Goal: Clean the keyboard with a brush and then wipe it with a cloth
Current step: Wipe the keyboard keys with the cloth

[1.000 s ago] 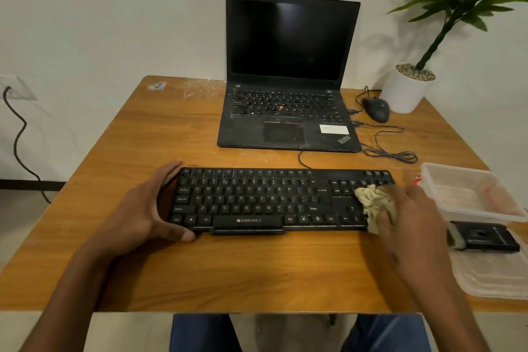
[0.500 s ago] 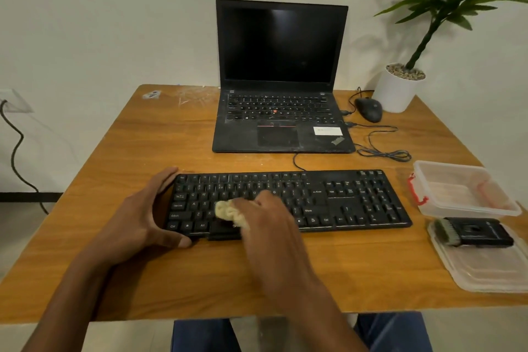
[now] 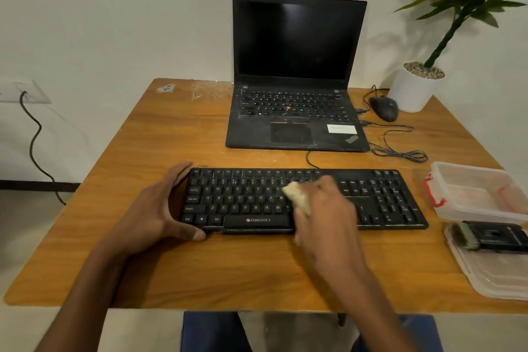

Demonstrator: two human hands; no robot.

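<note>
The wooden tabletop [image 3: 257, 271] fills the view, and behind the action sits the open laptop [image 3: 297, 74], screen dark, with a potted plant [image 3: 414, 86] and a black mouse [image 3: 384, 108] off at the far right corner. Front and centre lies the black keyboard [image 3: 385, 200], square to the near edge. At the right edge, a clear plastic container [image 3: 480, 194] stands just past the keyboard's end, and nearer sits its flat lid [image 3: 491, 274] with the brush [image 3: 491, 238] lying on it, bristles pointing left — untouched, same spot as half a second ago. Now the hands: the left hand [image 3: 154, 208] braces the keyboard's left end exactly as before, thumb on the front edge, fingers curled round the back corner, an open grip pressing rather than pinching. The right hand [image 3: 328, 208] is blurred and sits over the middle of the keyboard — half a second ago it was down near the left end of the space bar, a second ago out over the number pad, so it is sweeping back rightward. Its grip is closed on the crumpled pale cloth [image 3: 297, 197], which pokes out to the left of the knuckles and presses on the keys around the right of the letter block.
</note>
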